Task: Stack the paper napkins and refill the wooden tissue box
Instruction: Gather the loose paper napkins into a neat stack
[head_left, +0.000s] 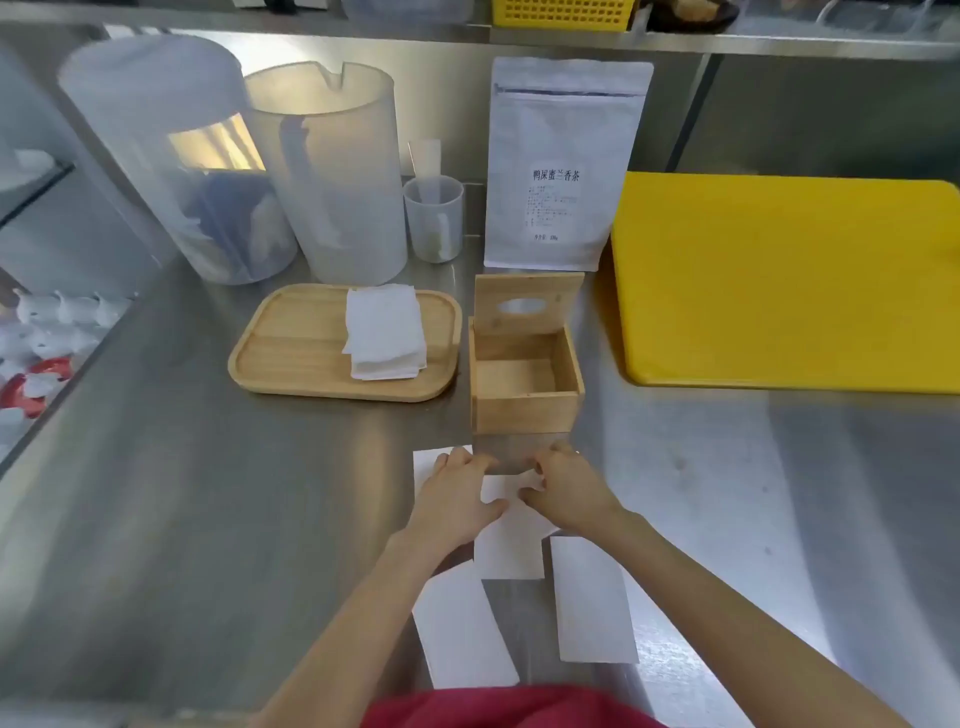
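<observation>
The wooden tissue box stands mid-counter with its slotted lid swung up and its inside bare. A stack of white napkins lies on the wooden tray to the left of the box. Just in front of the box, my left hand and my right hand both pinch a white napkin lying on the counter. Another napkin pokes out under my left hand. Two more folded napkins lie nearer to me, one at the left and one at the right.
A yellow cutting board lies at the right. Behind the box stand a white tea pouch, a small plastic cup and two large translucent pitchers. At the left the steel counter drops to a bin of white and red items.
</observation>
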